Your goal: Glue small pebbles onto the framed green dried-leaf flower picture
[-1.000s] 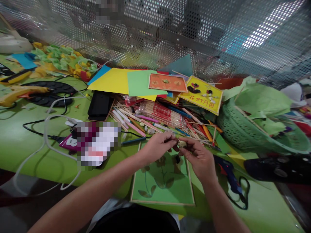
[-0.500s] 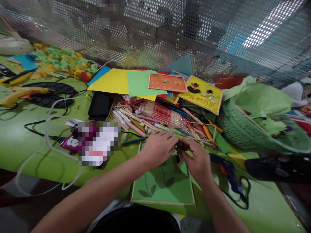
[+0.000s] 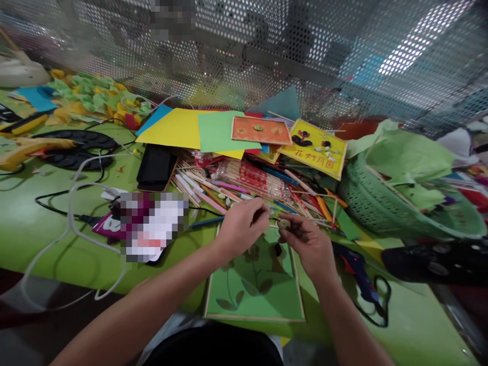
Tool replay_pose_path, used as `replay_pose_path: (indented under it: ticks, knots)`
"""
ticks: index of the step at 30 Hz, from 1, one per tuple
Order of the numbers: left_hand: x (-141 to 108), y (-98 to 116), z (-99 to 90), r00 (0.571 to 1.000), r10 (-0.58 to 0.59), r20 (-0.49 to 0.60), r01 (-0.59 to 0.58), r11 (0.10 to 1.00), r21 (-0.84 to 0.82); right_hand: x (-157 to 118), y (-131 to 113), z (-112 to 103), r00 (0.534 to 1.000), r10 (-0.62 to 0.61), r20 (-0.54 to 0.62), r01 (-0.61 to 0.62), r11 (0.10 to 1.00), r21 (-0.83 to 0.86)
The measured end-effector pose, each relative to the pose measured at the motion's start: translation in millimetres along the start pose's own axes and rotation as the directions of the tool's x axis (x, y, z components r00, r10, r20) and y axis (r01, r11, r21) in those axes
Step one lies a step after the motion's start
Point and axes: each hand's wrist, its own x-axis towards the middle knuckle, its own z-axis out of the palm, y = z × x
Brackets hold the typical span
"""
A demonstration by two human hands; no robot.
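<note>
A green framed picture with drawn flowers and leaves lies on the table near my body. My right hand pinches a small pale round piece above the picture's upper right part. To its left, my left hand is curled with fingertips together over the upper left part; whatever lies between them is too small to make out. A small dark piece shows on the picture just below the hands.
Pens and sticks are heaped behind the picture. A blue glue gun and a green basket are at the right. A phone, white cable and yellow glue gun lie left.
My hands have moved slightly apart, my left hand a little to the left. The pale piece between my right fingertips now shows clearly.
</note>
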Motion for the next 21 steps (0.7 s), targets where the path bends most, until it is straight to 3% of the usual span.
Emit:
replay_pose_path:
  ticks: [5,8,17,21]
  knots:
    - [3.4,-3.0,-3.4,0.990,-0.141,-0.023,0.141,0.990,0.002,2.3,-5.0,-0.3,0.999,0.031,0.022,-0.033,0.994,0.106]
    - [6.5,-9.5,-5.6,0.984,-0.161,-0.081,0.166,0.985,0.047,2.2,-3.7,-1.4,0.999,0.029,0.025,-0.031,0.994,0.101]
    - [11.7,-25.6,-7.5,0.974,0.016,-0.226,0.033,0.977,0.212,1.0,-1.2,-1.6,1.000,0.002,0.010,-0.003,0.996,0.086]
    - [12.4,-22.0,-8.6,0.980,0.085,-0.182,-0.033,0.961,0.275,0.3,0.3,-1.9,0.999,-0.045,-0.009,0.046,0.997,0.058]
